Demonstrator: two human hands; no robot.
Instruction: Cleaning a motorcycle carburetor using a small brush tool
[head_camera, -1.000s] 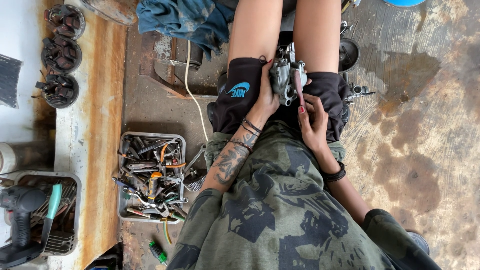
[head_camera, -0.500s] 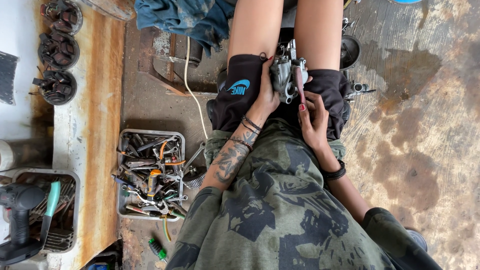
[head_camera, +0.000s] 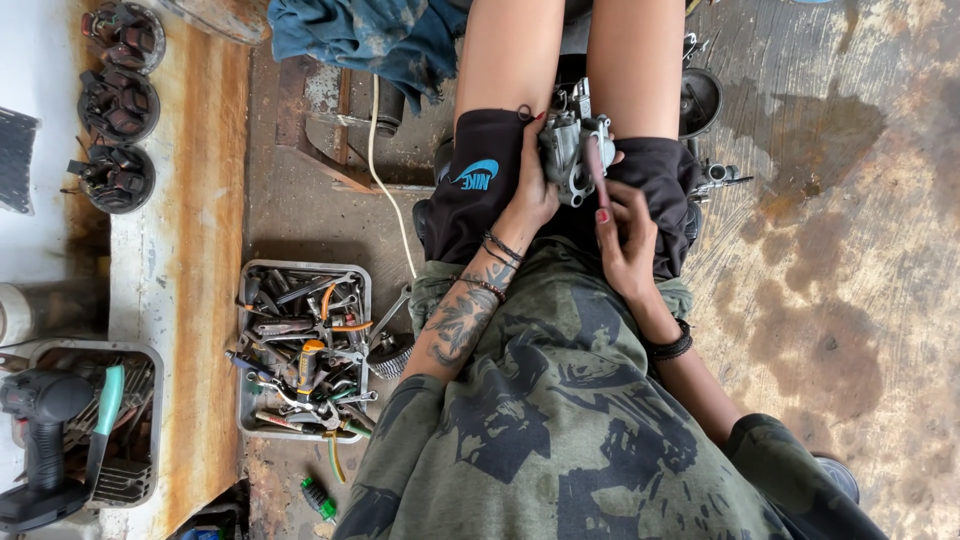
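Barely anything moved: left hand (head_camera: 530, 190) still clamps the grey metal carburettor (head_camera: 570, 150) on the lap between the thighs, right hand (head_camera: 622, 240) keeps pinching a thin reddish tool (head_camera: 597, 170) against it. Work ongoing. Tool tray (head_camera: 246, 340) sits on the floor alongside.

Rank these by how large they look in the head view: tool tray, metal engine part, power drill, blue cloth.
1. Tool tray
2. Blue cloth, partly cut off
3. Power drill, partly cut off
4. Metal engine part, held in both hands
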